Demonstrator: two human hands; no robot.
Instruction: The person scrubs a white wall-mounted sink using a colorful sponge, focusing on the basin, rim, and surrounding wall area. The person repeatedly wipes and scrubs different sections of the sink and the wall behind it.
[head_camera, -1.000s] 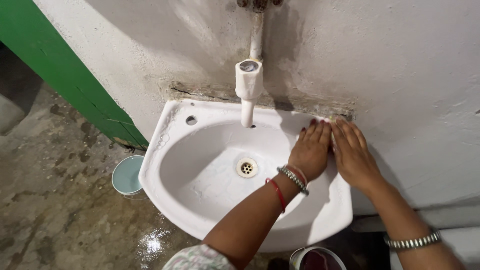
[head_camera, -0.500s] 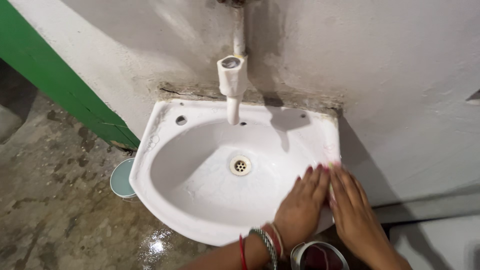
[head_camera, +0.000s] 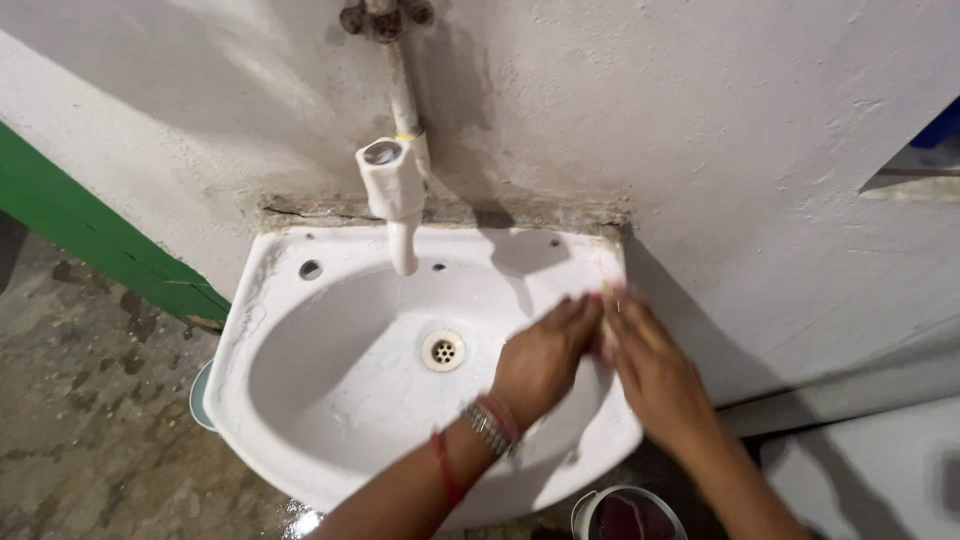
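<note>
Our work sits on the right-hand rim of the white wash basin (head_camera: 300, 420), which is fixed to a rough grey-white wall (head_camera: 700, 130) with a cracked cement seam along its back edge. Our left hand (head_camera: 540, 358) lies flat, palm down, over the inner slope of that rim, and our right hand (head_camera: 650, 372) presses beside it on the rim's outer edge, the two touching at the fingers. A small pale thing shows between the fingertips, too blurred for us to name; so neither grip is clenched, both are spread flat, and whether either grasps anything we cannot tell. We judge the rubbing to be mid-way: the bowl looks white and fairly clean around the metal drain (head_camera: 442, 350), yet streaks remain on the left rim near the tap hole (head_camera: 311, 269). The white plastic tap (head_camera: 392, 190) runs no water, so rinsing looks still to come. Below the basin stands a small can (head_camera: 625, 515) with dark contents, a pale blue container (head_camera: 200, 400) peeks out at the left, and the concrete floor (head_camera: 90, 400) is wet and stained.
</note>
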